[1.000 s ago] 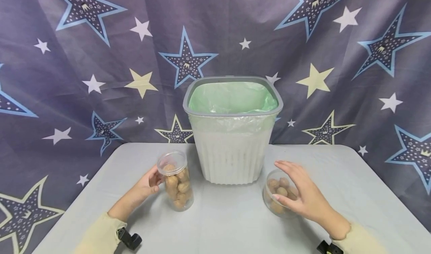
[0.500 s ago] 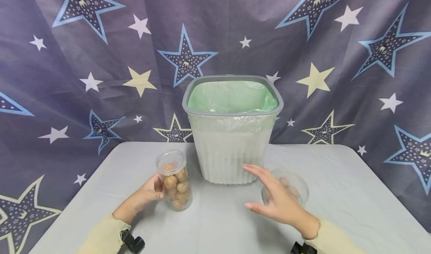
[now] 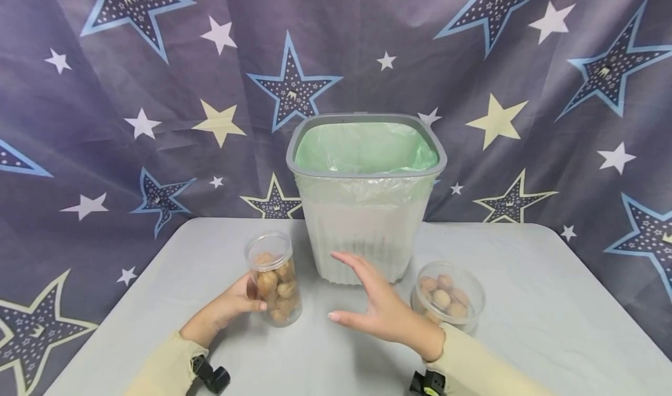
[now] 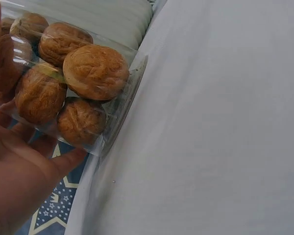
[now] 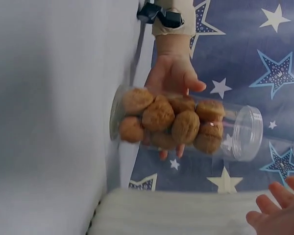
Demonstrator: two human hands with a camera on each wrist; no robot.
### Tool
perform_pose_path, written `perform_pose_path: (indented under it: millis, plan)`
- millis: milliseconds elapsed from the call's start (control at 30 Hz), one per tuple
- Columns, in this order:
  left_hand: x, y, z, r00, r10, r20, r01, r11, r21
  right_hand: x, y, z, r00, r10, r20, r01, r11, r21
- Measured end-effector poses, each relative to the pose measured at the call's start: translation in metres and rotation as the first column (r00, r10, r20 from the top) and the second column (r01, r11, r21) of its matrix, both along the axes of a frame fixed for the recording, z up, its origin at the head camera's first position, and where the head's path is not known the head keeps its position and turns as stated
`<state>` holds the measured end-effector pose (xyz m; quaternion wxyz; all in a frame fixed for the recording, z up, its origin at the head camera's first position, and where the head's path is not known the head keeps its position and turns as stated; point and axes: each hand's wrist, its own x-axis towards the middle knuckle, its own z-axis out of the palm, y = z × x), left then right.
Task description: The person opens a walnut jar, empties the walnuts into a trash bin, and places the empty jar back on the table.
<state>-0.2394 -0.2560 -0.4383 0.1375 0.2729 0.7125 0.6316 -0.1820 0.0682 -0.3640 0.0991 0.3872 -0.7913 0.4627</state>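
A tall clear jar of walnuts [image 3: 280, 291] stands upright on the left half of the table. My left hand [image 3: 228, 305] is at its left side, thumb toward the front and fingers reaching behind; in the right wrist view the left thumb stands off the jar. Close up, the left wrist view has the walnuts [image 4: 95, 72] behind clear plastic. My right hand [image 3: 385, 314] hovers over the table to the right of that jar, fingers spread and holding nothing. Behind its wrist sits a shorter, wide clear jar [image 3: 475, 294] of round brown nuts.
A white ribbed bin [image 3: 362, 227] with a grey rim and green liner stands centre back on the white-covered table [image 3: 315, 361]. Behind the table hangs a star-patterned cloth [image 3: 184, 81]. Both wrists carry small black cameras.
My right hand has moved left from over the short jar toward the tall one. The left thumb has come further across the tall jar's front. Both jars stay on the table.
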Motion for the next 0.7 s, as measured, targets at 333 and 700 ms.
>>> perform_pose_path:
  millis: [333, 700]
  plan:
    - [-0.004, 0.002, -0.004, 0.999, -0.030, 0.037, 0.029, 0.999, 0.046, -0.002, -0.042, -0.003, 0.963, 0.103, 0.249, -0.061, 0.983, -0.172]
    - [-0.004, 0.005, -0.008, 0.997, -0.028, 0.069, 0.025, 0.999, 0.046, -0.006, -0.077, 0.002, 0.937, 0.046, 0.346, 0.055, 0.960, -0.276]
